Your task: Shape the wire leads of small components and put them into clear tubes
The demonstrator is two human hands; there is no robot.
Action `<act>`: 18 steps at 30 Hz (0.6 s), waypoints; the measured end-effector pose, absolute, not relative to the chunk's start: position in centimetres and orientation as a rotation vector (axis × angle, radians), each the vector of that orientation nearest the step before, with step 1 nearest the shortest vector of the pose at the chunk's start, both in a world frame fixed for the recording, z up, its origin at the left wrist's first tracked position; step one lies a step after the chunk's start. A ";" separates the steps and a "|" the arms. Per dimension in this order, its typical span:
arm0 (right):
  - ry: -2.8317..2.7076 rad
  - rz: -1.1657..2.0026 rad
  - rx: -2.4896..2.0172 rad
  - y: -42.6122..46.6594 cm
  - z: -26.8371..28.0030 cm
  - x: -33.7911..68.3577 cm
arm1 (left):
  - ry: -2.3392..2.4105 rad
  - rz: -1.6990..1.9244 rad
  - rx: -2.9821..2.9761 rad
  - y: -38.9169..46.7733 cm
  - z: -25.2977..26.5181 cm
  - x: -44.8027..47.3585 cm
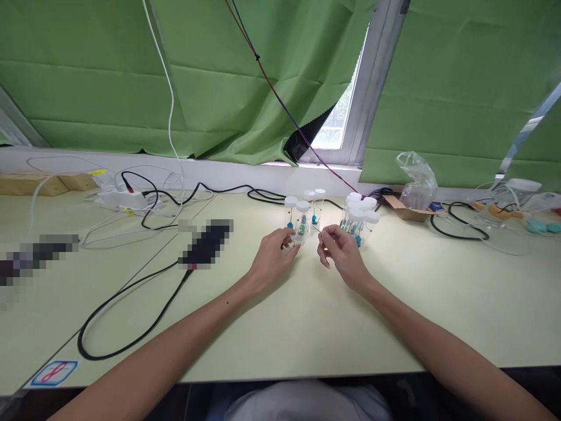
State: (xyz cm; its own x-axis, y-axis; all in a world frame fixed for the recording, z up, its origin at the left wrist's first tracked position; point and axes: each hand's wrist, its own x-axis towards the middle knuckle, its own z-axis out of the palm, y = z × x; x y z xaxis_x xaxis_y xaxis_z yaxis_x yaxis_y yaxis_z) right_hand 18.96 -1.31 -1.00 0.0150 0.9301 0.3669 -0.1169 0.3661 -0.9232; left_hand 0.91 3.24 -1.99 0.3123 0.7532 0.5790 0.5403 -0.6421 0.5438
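Note:
My left hand (274, 254) is closed, with thumb and fingers at the lower part of a small clear vial (302, 221) with a white cap. Green and blue bits show inside it. My right hand (339, 251) pinches a thin wire-like piece (316, 228) whose tip points toward that vial. Close behind stand more white-capped vials, among them one with a blue piece inside (318, 209) and one at the left (290, 211). Just beyond my right hand is a cluster of similar vials (356, 217) holding blue and green pieces.
A black cable (83, 324) loops across the left of the table to a blurred dark device (205, 242). A white power strip (120, 199) lies at the back left. An open cardboard box (407, 210) with a clear plastic bag (416, 181) stands at the back right, near clear containers (495, 210).

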 end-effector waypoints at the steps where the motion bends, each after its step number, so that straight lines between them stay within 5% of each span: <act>1: -1.264 1.038 -0.829 -1.3 -1.0 19.0 | 1.174 1.234 2.338 3.2 -2.0 0.9; 18: -1.048 1.465 -0.652 -1.1 -0.9 19.4 | 1.025 1.248 2.395 3.3 -2.6 1.0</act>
